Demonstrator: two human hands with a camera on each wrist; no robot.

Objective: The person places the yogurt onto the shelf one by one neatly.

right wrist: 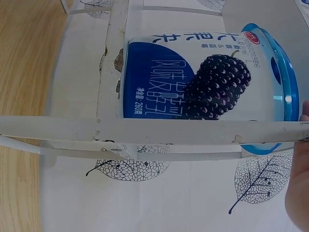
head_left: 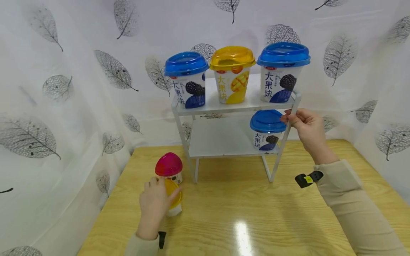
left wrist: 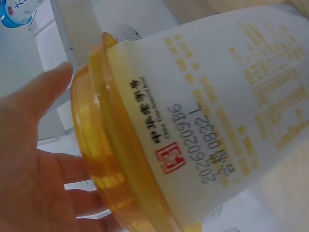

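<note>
On the left of the table stands a yogurt cup with a yellow lid (head_left: 173,197). My left hand (head_left: 154,201) is at this lid, thumb and fingers spread about it; in the left wrist view the thumb looks straight. Behind it is a cup with a pink lid (head_left: 168,165). My right hand (head_left: 306,127) holds the right front post of a white two-tier rack (head_left: 221,155), its fingertips beside a blue-lidded blackberry yogurt cup (head_left: 267,127) on the lower shelf. In the right wrist view only the edge of that hand (right wrist: 298,188) shows.
Along the upper shelf stand a blue-lidded cup (head_left: 187,80), a yellow-lidded mango cup (head_left: 232,74) and another blue-lidded cup (head_left: 283,72). The rack stands on a wooden table (head_left: 224,206), before a leaf-patterned backdrop (head_left: 80,42).
</note>
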